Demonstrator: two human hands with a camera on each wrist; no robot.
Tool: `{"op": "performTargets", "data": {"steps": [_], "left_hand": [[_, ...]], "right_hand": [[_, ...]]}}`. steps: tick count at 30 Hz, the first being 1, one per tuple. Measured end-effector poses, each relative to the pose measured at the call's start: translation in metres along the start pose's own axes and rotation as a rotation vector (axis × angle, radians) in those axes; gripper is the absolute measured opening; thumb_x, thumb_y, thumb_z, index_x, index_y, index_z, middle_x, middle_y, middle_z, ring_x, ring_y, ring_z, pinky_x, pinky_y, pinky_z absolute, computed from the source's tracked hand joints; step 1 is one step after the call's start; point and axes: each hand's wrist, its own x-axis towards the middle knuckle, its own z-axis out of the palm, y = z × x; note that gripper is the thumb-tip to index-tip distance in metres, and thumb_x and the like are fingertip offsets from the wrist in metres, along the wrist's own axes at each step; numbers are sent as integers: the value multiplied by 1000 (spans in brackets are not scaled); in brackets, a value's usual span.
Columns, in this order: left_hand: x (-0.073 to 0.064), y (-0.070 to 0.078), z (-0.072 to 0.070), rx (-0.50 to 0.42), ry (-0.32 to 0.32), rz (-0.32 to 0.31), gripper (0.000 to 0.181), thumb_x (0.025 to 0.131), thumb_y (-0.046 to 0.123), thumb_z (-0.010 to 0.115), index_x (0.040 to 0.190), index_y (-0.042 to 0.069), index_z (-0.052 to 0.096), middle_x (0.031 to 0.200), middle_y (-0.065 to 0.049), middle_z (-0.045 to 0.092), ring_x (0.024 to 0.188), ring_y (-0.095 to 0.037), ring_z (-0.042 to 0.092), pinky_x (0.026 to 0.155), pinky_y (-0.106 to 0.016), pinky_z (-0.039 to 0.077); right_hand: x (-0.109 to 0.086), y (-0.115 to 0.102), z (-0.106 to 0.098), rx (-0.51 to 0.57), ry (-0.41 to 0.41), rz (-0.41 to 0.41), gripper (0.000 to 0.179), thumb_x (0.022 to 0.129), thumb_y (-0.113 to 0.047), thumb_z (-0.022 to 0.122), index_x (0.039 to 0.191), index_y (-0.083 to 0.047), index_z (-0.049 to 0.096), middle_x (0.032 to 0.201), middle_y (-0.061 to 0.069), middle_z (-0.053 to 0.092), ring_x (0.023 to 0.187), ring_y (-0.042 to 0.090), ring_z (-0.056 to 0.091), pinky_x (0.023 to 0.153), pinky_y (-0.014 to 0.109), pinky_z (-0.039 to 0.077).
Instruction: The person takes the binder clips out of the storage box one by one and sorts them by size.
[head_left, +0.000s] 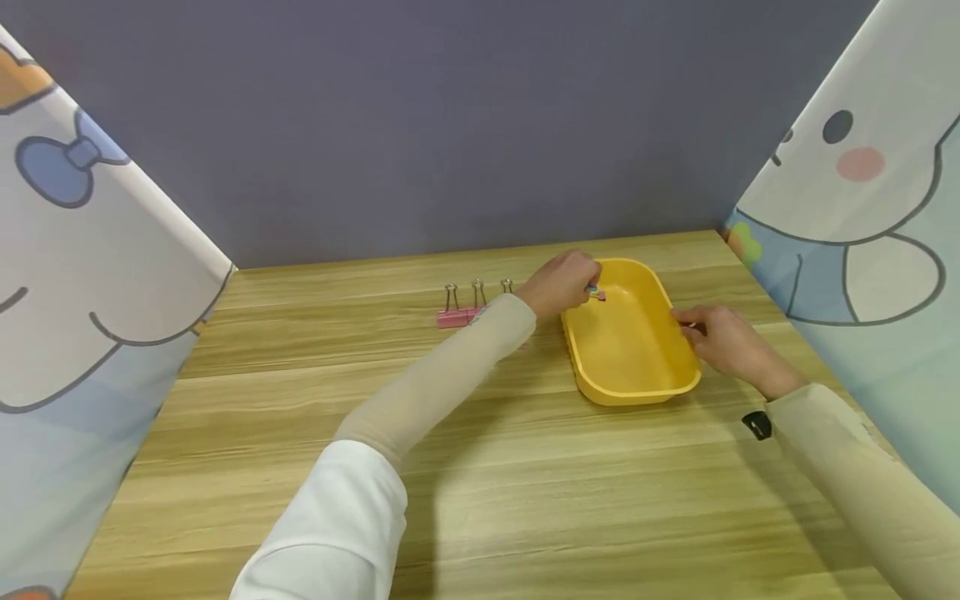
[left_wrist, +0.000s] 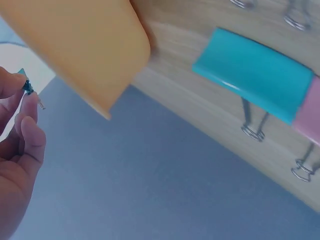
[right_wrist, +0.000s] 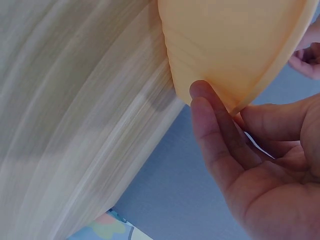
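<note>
Over the far left rim of the yellow basket (head_left: 626,342), my left hand (head_left: 558,285) pinches a small colourful piece (head_left: 597,293). In the left wrist view this piece (left_wrist: 27,86) looks teal with a thin metal-like tip; its kind cannot be told. My right hand (head_left: 727,343) grips the basket's right rim, thumb on the inner side and fingers pressed along the outer wall (right_wrist: 215,50). Left of the basket, pink binder clips (head_left: 453,318) stand in a row with their wire handles up, partly hidden by my left sleeve. A teal binder clip (left_wrist: 255,70) joins that row in the left wrist view.
The wood-grain table (head_left: 300,467) ends at a grey back wall (head_left: 450,125). Cartoon-printed panels (head_left: 862,167) flank it on both sides. A small black object (head_left: 757,425) shows beside my right sleeve.
</note>
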Motion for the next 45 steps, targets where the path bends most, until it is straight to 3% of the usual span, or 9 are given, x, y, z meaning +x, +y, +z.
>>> {"op": "performTargets", "data": {"steps": [8,15,23,26,30,35,37,45], "left_hand": [[-30,-17,-17,25,29,-23,13,90,5,61,101,7,68,101,-1,64,95,-14,55,84,-21,42],[-59,-33,-25,21,64,10,12,89,2,62,98,6,69,98,-3,63,93,-17,54,86,-24,42],[-86,-43,-22,48,49,52,11,89,1,61,93,4,70,92,-4,66,84,-15,58,89,-25,42],[-95,-47,-18,71,44,71,11,88,-1,59,83,3,68,84,-3,64,76,-13,53,92,-26,39],[-111,-54,-13,49,21,49,13,88,-1,62,75,2,62,72,-4,57,67,-13,43,99,-29,36],[-134,-64,-6,22,-11,-6,6,85,0,67,80,3,68,72,-3,59,66,-12,43,79,-28,43],[-142,-68,-3,40,-36,-15,11,86,-1,64,77,3,65,70,-2,54,64,-12,39,67,-28,37],[-163,-78,11,40,-79,3,19,85,-6,64,68,4,61,63,2,42,62,-9,35,60,-25,34]], "right_hand": [[-1,-1,2,4,-4,2,32,91,5,53,123,12,55,116,34,55,84,32,57,66,40,47],[-1,-1,1,6,2,-8,33,91,6,53,123,13,54,116,35,55,92,39,60,70,44,49],[-2,4,-2,-10,0,-4,33,91,5,54,123,14,54,116,35,54,90,37,59,68,42,48],[-4,5,-4,-8,-8,9,33,91,5,54,123,14,53,117,36,54,87,34,58,65,39,48],[-5,6,-5,1,-16,21,34,91,5,53,124,14,52,117,36,53,84,32,57,62,34,47],[-5,7,-5,0,-18,21,34,91,6,53,123,15,53,116,37,53,83,31,56,61,32,46],[-5,7,-6,-7,-8,12,33,90,7,54,122,15,53,115,37,53,82,31,56,61,32,45],[-5,7,-6,-16,7,2,33,90,7,54,122,14,54,114,37,54,78,30,55,59,32,44]]}}
